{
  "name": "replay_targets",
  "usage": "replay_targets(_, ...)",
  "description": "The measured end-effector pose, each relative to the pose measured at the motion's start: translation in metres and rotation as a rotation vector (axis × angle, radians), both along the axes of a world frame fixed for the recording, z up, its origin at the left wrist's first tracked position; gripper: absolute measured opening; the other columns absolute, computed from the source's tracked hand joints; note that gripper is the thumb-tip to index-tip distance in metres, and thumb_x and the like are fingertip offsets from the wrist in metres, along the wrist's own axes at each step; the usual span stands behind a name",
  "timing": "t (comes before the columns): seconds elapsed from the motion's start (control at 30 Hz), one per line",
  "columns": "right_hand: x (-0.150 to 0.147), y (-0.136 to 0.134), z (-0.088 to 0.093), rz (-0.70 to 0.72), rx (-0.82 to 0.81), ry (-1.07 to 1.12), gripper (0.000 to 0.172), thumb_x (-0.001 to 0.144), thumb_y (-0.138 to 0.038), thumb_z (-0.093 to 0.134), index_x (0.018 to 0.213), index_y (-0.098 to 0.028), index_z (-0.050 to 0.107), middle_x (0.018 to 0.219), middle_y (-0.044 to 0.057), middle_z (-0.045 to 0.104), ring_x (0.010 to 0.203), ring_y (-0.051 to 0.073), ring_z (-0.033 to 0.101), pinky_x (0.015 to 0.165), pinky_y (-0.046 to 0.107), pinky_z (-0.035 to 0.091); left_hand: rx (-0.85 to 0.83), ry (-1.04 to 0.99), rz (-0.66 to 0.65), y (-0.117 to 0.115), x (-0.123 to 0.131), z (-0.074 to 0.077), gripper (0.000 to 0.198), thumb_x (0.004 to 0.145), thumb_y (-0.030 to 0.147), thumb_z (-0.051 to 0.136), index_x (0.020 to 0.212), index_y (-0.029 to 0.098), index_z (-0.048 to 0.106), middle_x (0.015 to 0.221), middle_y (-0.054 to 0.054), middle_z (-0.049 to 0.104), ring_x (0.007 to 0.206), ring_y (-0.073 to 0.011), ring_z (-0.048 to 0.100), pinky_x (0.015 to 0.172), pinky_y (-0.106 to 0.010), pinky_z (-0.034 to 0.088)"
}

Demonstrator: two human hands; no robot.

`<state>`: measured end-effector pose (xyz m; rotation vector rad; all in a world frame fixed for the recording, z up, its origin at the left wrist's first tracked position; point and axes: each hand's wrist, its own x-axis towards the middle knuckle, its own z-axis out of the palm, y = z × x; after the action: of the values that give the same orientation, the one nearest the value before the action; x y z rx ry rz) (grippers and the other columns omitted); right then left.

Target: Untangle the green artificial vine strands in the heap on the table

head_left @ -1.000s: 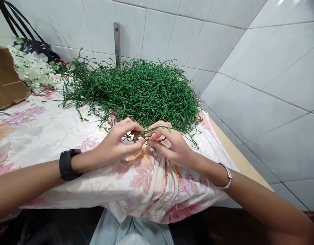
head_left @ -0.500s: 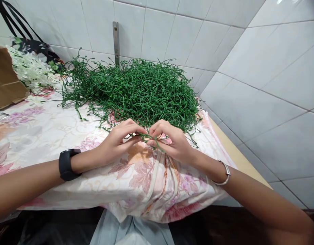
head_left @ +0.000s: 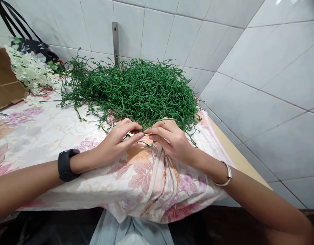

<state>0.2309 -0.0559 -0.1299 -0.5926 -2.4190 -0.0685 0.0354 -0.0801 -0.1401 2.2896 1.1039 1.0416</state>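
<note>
Both forearms lay on the bench, the left hand and right hand meeting fingertip to fingertip, each pinching the same thin green stem at the near edge of the stem pile. No writing was legible. The fingers hid the pinched part of the stem.

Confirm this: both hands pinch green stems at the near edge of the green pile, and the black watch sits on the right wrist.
Wrong wrist. The head view shows the black watch on the left wrist; the right wrist wears a silver bangle. The rest holds: left hand and right hand pinch green stems by the pile.
</note>
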Motion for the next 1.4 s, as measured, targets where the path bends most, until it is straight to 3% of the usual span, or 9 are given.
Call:
replay_targets(0.37, -0.006, -0.003, -0.002, 0.048, -0.065, -0.140, 0.011, 0.084, -0.014, 0.037, 0.085, -0.013, 0.048, 0.089, 0.009, 0.055, 0.084, 0.015, 0.048, 0.073, 0.031, 0.040, 0.108, 0.142, -0.080, 0.001, 0.002, -0.004, 0.013, 0.085, 0.021, 0.040, 0.089, 0.016, 0.051, 0.079, -0.002, 0.050, 0.079, -0.0140, 0.041, 0.070, -0.026, 0.031)
replay_targets(0.6, -0.004, -0.002, -0.009, 0.059, -0.168, -0.156, 0.016, 0.084, -0.014, 0.035, 0.098, -0.010, 0.043, 0.095, 0.011, 0.052, 0.090, 0.016, 0.048, 0.077, 0.031, 0.043, 0.051, 0.199, -0.056, 0.001, 0.002, -0.001, 0.020, 0.085, 0.029, 0.038, 0.090, 0.016, 0.051, 0.080, -0.002, 0.051, 0.079, -0.0150, 0.041, 0.071, -0.028, 0.032)
replay_targets(1.0, -0.003, -0.012, -0.006, -0.126, -0.215, -0.371, 0.019, 0.086, -0.021, 0.032, 0.087, -0.013, 0.050, 0.084, 0.008, 0.056, 0.078, 0.016, 0.051, 0.070, 0.031, 0.042, 0.080, 0.274, -0.100, 0.004, 0.000, -0.005, 0.019, 0.086, 0.028, 0.037, 0.085, 0.018, 0.053, 0.079, -0.001, 0.053, 0.078, -0.0149, 0.042, 0.073, -0.028, 0.030)
replay_targets(1.13, 0.001, -0.010, -0.005, 0.017, -0.193, -0.266, 0.016, 0.084, -0.019, 0.035, 0.087, -0.015, 0.050, 0.086, 0.008, 0.055, 0.079, 0.015, 0.048, 0.072, 0.030, 0.041, 0.098, 0.278, -0.147, 0.006, -0.002, -0.005, 0.018, 0.086, 0.025, 0.038, 0.079, 0.017, 0.054, 0.074, 0.000, 0.053, 0.074, -0.0136, 0.041, 0.070, -0.026, 0.030)
replay_targets(1.27, 0.002, -0.004, -0.004, 0.193, -0.406, -0.178, 0.019, 0.085, -0.019, 0.033, 0.091, -0.013, 0.049, 0.085, 0.007, 0.053, 0.078, 0.013, 0.047, 0.072, 0.027, 0.040, 0.079, 0.225, -0.172, 0.004, -0.002, -0.003, 0.017, 0.084, 0.020, 0.041, 0.075, 0.016, 0.054, 0.071, 0.000, 0.052, 0.071, -0.0121, 0.040, 0.066, -0.024, 0.030)
replay_targets(1.4, 0.003, 0.001, -0.008, 0.232, -0.504, -0.077, 0.018, 0.083, -0.020, 0.035, 0.074, -0.014, 0.050, 0.071, 0.003, 0.051, 0.066, 0.010, 0.045, 0.063, 0.024, 0.037, 0.069, 0.187, -0.191, 0.000, 0.002, -0.003, 0.017, 0.083, 0.018, 0.042, 0.070, 0.015, 0.053, 0.067, 0.001, 0.050, 0.070, -0.0118, 0.040, 0.063, -0.024, 0.029)
